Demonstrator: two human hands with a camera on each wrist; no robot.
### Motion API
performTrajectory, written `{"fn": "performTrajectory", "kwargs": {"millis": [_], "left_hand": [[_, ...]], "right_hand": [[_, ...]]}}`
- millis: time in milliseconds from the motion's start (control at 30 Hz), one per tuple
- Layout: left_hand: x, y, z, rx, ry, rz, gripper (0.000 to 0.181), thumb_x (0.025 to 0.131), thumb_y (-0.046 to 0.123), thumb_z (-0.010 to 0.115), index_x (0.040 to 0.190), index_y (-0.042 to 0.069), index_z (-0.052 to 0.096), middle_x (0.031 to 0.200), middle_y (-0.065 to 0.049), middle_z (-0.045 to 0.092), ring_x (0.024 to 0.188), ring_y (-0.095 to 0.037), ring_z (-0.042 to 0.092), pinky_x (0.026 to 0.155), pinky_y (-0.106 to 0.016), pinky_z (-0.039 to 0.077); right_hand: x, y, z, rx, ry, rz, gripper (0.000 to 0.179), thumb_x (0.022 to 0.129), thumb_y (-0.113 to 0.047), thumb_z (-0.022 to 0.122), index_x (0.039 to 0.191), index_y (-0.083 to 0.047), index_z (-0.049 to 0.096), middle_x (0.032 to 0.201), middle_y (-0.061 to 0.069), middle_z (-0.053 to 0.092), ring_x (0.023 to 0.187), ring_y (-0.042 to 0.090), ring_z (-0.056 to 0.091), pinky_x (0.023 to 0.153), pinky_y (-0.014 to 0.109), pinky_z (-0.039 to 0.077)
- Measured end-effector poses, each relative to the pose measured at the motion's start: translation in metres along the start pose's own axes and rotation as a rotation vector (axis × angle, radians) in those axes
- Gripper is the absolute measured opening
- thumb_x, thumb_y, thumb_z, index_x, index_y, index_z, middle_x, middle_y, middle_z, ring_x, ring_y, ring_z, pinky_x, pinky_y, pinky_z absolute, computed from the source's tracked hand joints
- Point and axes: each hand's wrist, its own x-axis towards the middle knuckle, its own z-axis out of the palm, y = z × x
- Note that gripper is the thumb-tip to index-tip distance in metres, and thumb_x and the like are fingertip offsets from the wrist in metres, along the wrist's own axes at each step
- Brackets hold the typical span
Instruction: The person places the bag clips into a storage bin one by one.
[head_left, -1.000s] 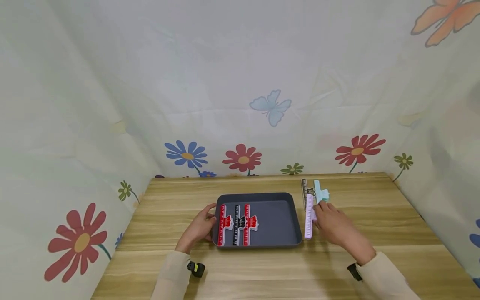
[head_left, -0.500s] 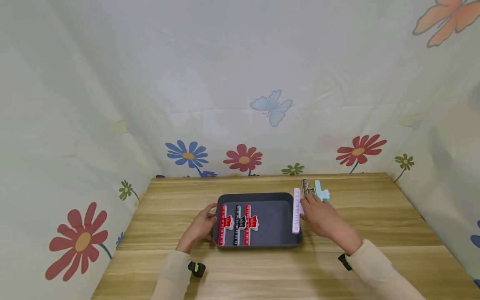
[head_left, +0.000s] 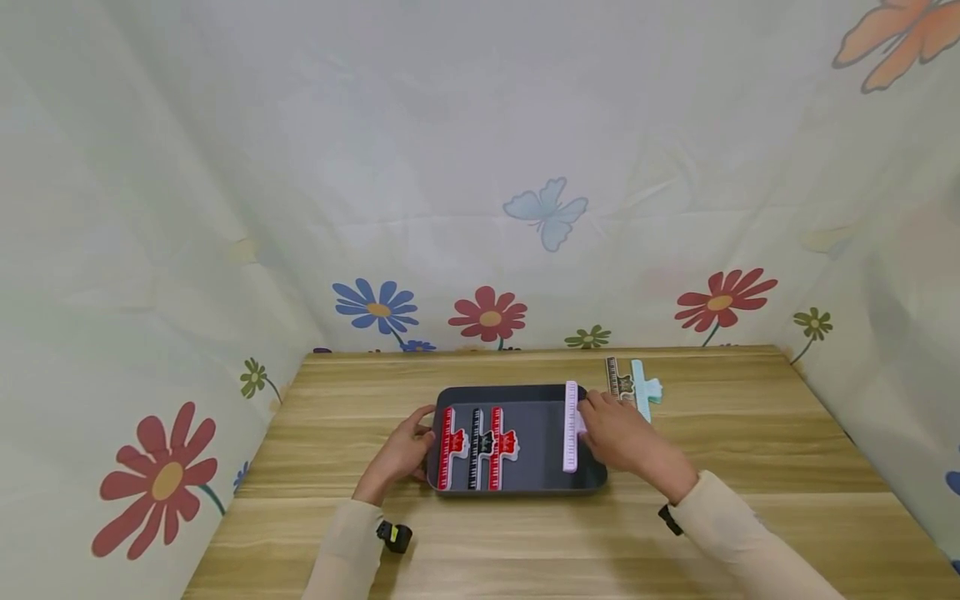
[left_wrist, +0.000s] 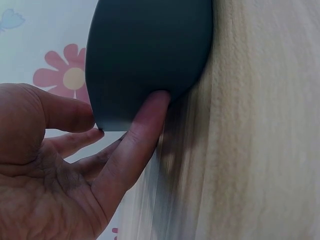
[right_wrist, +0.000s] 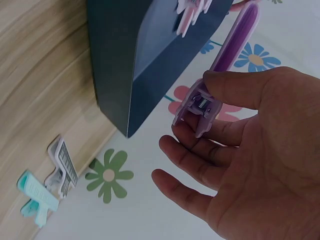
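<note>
My right hand [head_left: 618, 429] pinches a lilac clip [head_left: 571, 429] by its handle between thumb and fingers. In the right wrist view the clip [right_wrist: 202, 102] shows its spring, and its long bar points up and away. The clip is held over the right part of a dark grey tray [head_left: 536, 486]. A red clip [head_left: 446, 450], a black clip [head_left: 475, 450] and another red clip [head_left: 496, 450] lie side by side in the tray's left half, each with a keyboard pattern. My left hand [head_left: 399, 454] holds the tray's left edge, fingers on its outer wall [left_wrist: 150, 55].
Right of the tray, toward the back of the wooden table [head_left: 345, 383], lie a dark patterned clip [head_left: 612, 377] and a pale turquoise clip [head_left: 641, 387]. A flower-printed cloth [head_left: 420, 208] hangs behind the table and along both sides.
My right hand has carried the lilac clip leftward from the table beside the tray to over the tray's right part. My left hand stays at the tray's edge.
</note>
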Motion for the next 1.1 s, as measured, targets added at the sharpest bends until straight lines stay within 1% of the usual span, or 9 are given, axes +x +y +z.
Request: {"fn": "performTrajectory", "kwargs": {"millis": [167, 367, 533, 667, 900, 1033, 1100], "left_hand": [[0.0, -0.001, 0.0, 0.009, 0.004, -0.001, 0.053, 0.102, 0.008, 0.044, 0.153, 0.017, 0.033, 0.133, -0.03, 0.052, 0.076, -0.026, 0.067, 0.049, -0.041, 0.06], [0.001, -0.001, 0.0, 0.001, -0.001, 0.004, 0.053, 0.102, 0.008, 0.045, 0.153, 0.017, 0.033, 0.133, -0.03, 0.052, 0.076, -0.026, 0.067, 0.049, -0.041, 0.06], [0.001, -0.002, 0.001, -0.012, -0.003, 0.002, 0.053, 0.102, 0.007, 0.044, 0.153, 0.016, 0.033, 0.133, -0.031, 0.052, 0.079, -0.027, 0.068, 0.049, -0.042, 0.06], [0.0, -0.002, 0.001, -0.013, 0.001, 0.001, 0.053, 0.101, 0.007, 0.044, 0.153, 0.016, 0.033, 0.132, -0.03, 0.052, 0.077, -0.027, 0.068, 0.049, -0.042, 0.06], [0.001, -0.003, 0.002, -0.002, 0.004, -0.004, 0.053, 0.101, 0.008, 0.045, 0.153, 0.017, 0.033, 0.133, -0.03, 0.052, 0.076, -0.026, 0.067, 0.048, -0.041, 0.059], [0.001, -0.002, 0.001, 0.002, 0.004, -0.004, 0.053, 0.101, 0.008, 0.045, 0.153, 0.017, 0.033, 0.133, -0.03, 0.052, 0.075, -0.026, 0.067, 0.048, -0.041, 0.059], [0.001, -0.002, 0.001, 0.003, 0.004, -0.003, 0.053, 0.101, 0.008, 0.045, 0.153, 0.017, 0.033, 0.133, -0.03, 0.053, 0.075, -0.025, 0.067, 0.048, -0.04, 0.059]], "right_hand": [[0.006, -0.007, 0.006, 0.0, -0.015, -0.012, 0.038, 0.092, -0.026, 0.067, 0.117, 0.002, 0.058, 0.108, 0.014, 0.058, 0.101, 0.029, 0.058, 0.084, 0.049, 0.056], [0.012, -0.014, 0.014, 0.006, -0.038, -0.02, 0.035, 0.092, -0.027, 0.066, 0.114, 0.0, 0.058, 0.107, 0.012, 0.058, 0.098, 0.027, 0.057, 0.082, 0.049, 0.055], [0.019, -0.019, 0.021, 0.021, -0.091, -0.002, 0.04, 0.093, -0.03, 0.065, 0.12, -0.001, 0.058, 0.118, 0.014, 0.058, 0.106, 0.028, 0.057, 0.089, 0.05, 0.054], [0.024, -0.023, 0.028, 0.027, -0.124, 0.013, 0.043, 0.094, -0.03, 0.064, 0.124, -0.001, 0.057, 0.125, 0.015, 0.057, 0.113, 0.03, 0.056, 0.093, 0.051, 0.053], [0.028, -0.031, 0.037, 0.051, -0.131, 0.014, 0.045, 0.093, -0.029, 0.065, 0.126, 0.001, 0.056, 0.129, 0.017, 0.056, 0.122, 0.033, 0.053, 0.097, 0.054, 0.051], [0.032, -0.036, 0.04, 0.054, -0.149, 0.02, 0.047, 0.093, -0.03, 0.065, 0.127, 0.001, 0.056, 0.129, 0.017, 0.056, 0.122, 0.033, 0.053, 0.098, 0.055, 0.05], [0.034, -0.039, 0.042, 0.059, -0.16, 0.021, 0.046, 0.092, -0.029, 0.066, 0.126, 0.002, 0.056, 0.126, 0.017, 0.056, 0.12, 0.033, 0.054, 0.098, 0.055, 0.051]]}}
